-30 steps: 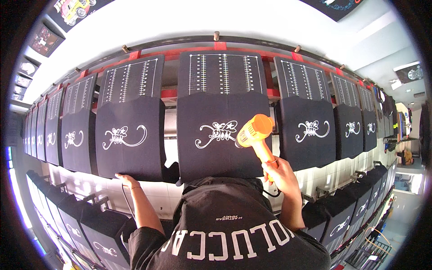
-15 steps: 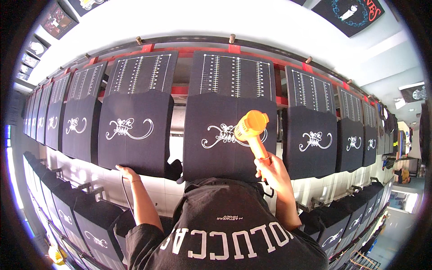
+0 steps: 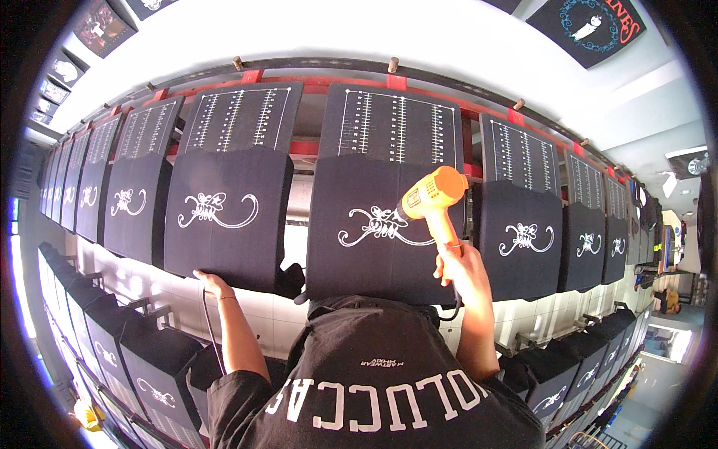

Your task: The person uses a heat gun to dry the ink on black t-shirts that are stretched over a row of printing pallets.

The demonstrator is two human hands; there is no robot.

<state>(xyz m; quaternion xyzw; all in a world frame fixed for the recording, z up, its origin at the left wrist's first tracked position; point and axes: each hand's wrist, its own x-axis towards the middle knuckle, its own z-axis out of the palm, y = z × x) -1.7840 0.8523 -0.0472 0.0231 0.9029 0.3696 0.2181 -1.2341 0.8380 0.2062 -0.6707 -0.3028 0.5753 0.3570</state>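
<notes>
An orange heat gun is in my right hand, whose fingers wrap round its handle. Its dark nozzle points left at the white line print on a black shirt stretched over a board, covering part of the design. Whether the nozzle touches the cloth I cannot tell. My left hand is at the lower edge of the neighbouring black shirt, with a thin dark cord running down from its fingers. That shirt carries the same white print.
More boards with printed black shirts line up on both sides, on a red frame with a dark rail behind. White ruler marks show on the boards' bare upper ends. A second row of shirts stands behind me.
The heat gun has shifted slightly right and turned, so its nozzle now shows pointing left at the print. My right hand moved right with it. My left hand stays nearly in place.
</notes>
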